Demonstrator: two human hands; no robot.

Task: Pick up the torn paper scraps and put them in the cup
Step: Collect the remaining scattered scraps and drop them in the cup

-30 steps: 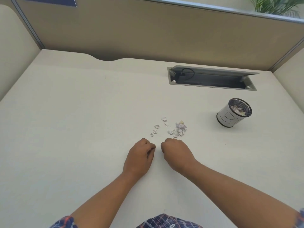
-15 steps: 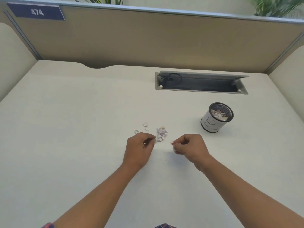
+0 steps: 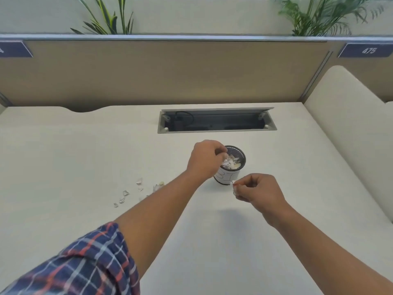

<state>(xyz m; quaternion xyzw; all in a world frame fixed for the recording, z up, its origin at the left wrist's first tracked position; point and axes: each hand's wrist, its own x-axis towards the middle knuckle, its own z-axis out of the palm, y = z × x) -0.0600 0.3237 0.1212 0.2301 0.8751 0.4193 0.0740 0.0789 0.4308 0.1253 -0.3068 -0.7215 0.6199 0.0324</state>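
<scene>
A black mesh cup (image 3: 240, 153) with a white paper label stands mid-table and holds several torn scraps. My left hand (image 3: 205, 159) hovers over the cup's left rim, fingertips pinched on paper scraps at the opening. My right hand (image 3: 258, 189) is just right of the cup's base, fingers pinched on a small white scrap. Several loose paper scraps (image 3: 139, 182) lie on the table left of the cup; my left forearm hides part of that pile.
An open cable tray (image 3: 217, 121) is sunk into the desk behind the cup. A tan partition wall (image 3: 170, 71) closes the back, a cream side panel (image 3: 344, 116) the right. Plants stand behind the partition.
Both hands left the scrap pile and moved right to the cup, each carrying scraps. The left hand is now over the cup's opening. The camera view tilted up and shifted right.
</scene>
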